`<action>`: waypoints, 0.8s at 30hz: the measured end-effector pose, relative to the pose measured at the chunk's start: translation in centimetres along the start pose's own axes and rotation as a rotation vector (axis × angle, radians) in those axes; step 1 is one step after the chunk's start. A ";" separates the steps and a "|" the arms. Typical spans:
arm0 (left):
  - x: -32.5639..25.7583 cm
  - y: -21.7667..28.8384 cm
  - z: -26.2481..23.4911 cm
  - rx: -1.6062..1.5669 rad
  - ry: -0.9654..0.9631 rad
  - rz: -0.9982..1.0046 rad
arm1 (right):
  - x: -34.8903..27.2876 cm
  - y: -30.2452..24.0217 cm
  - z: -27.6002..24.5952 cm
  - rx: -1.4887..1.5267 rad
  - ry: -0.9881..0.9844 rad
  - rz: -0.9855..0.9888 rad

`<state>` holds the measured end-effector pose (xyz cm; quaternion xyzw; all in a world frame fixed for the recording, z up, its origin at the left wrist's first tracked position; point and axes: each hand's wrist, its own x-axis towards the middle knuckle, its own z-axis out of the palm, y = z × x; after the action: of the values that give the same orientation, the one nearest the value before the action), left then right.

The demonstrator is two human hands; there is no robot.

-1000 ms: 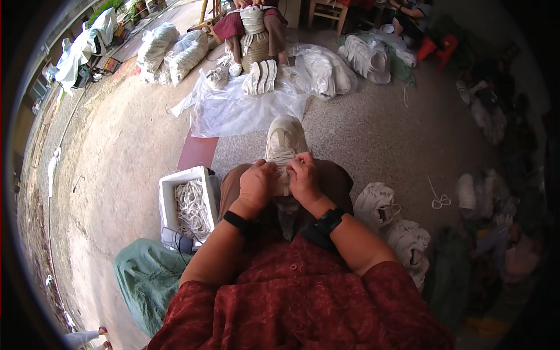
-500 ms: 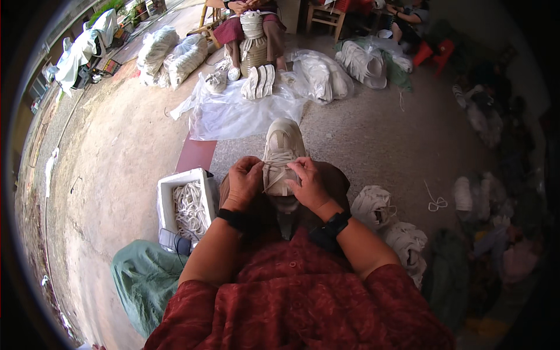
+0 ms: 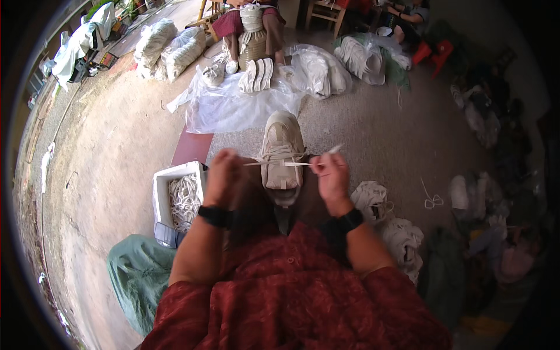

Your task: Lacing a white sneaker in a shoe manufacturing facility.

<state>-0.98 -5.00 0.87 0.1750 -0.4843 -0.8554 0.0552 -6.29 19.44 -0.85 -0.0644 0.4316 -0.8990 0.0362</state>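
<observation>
A cream sneaker (image 3: 283, 131) rests between my knees, toe pointing away from me, its tongue toward my body. Across it a pale shoelace (image 3: 296, 164) is stretched sideways between my two hands. My left hand (image 3: 224, 175), blurred by motion, is closed on one end to the left of the shoe. To the right, my right hand (image 3: 331, 178) pinches the other end, and a loose tip sticks up past its fingers. Lacing crosses the upper part of the shoe above the stretched strand. Dark bands circle both my wrists.
By my left leg stands a white foam box (image 3: 158, 198) of loose laces, near a green cloth-covered bundle (image 3: 137, 280). Bundled white shoes (image 3: 402, 245) lie at my right. Ahead, plastic sheeting (image 3: 216, 116) holds shoe uppers (image 3: 255, 76), and a person (image 3: 274, 32) sits behind it.
Both hands have moved apart from the shoe's lacing, left hand leftward and right hand rightward. The lace between them is now drawn out straight across the shoe.
</observation>
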 end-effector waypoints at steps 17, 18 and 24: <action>0.0 -1.0 -0.1 1.134 -0.136 0.504 | 1.1 0.4 -0.8 -1.305 -0.290 -0.402; 0.5 -1.2 0.3 1.136 -0.135 0.508 | 1.2 1.2 -0.2 -1.304 -0.289 -0.406; 2.2 -2.0 2.1 1.122 -0.046 0.569 | 3.2 3.3 -0.2 -1.177 -0.238 -0.421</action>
<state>-3.66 -2.85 -0.39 0.0230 -0.8881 -0.4263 0.1702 -9.42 17.20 -3.29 -0.2564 0.8247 -0.4857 -0.1349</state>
